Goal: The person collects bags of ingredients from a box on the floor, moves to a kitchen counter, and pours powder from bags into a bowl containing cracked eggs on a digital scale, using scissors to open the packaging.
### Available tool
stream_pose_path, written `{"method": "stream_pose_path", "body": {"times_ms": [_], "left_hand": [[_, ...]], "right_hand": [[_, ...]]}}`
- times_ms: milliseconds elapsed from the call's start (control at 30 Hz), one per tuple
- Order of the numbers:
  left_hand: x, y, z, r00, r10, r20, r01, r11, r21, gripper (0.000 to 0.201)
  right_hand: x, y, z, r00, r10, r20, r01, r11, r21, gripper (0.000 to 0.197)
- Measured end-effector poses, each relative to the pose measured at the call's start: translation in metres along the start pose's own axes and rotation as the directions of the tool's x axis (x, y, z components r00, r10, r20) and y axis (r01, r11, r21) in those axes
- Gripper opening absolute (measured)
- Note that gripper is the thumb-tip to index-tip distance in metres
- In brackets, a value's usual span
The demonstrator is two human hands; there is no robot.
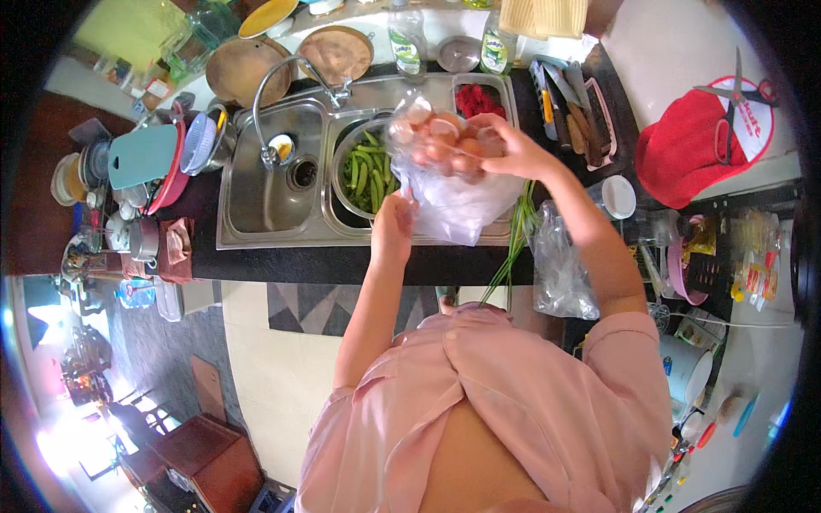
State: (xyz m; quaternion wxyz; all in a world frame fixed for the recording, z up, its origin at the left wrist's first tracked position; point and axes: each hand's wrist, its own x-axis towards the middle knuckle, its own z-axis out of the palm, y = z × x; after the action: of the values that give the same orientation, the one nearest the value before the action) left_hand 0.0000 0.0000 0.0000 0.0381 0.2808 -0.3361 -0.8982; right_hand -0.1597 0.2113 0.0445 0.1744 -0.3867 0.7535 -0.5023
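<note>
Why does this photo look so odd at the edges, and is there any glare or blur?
In the head view, curved black corners and leaning things near the rim suggest wide-lens distortion; at the head view's lower left, light burns out to white; mid-head view, highlights glint on the translucent bag, and the eggs by the right hand look slightly soft, perhaps from motion.

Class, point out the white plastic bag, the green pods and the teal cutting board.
White plastic bag [455,205]: head view, its crumpled side.
Green pods [370,174]: head view, middle of the pile.
Teal cutting board [143,158]: head view, its flat face.
</note>
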Motion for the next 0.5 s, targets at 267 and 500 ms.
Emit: {"method": "stream_pose_path", "body": {"times_ms": [267, 500], "left_hand": [[0.006, -0.003, 0.029, 0.973, 0.223, -0.056, -0.214, 0.968, 0.133, 0.011], [-0.015, 0.002, 0.029, 0.916, 0.375, 0.142, -0.391, 0.757, 0.524, 0.036]], "right_hand": [[-0.009, -0.042, -0.023, 0.985, -0.013, 0.172, 0.089, 0.893, -0.442, 0.077], [-0.019, -0.018, 0.004, 0.976, -0.043, 0.215, 0.205, 0.524, -0.827, 0.047]]}}
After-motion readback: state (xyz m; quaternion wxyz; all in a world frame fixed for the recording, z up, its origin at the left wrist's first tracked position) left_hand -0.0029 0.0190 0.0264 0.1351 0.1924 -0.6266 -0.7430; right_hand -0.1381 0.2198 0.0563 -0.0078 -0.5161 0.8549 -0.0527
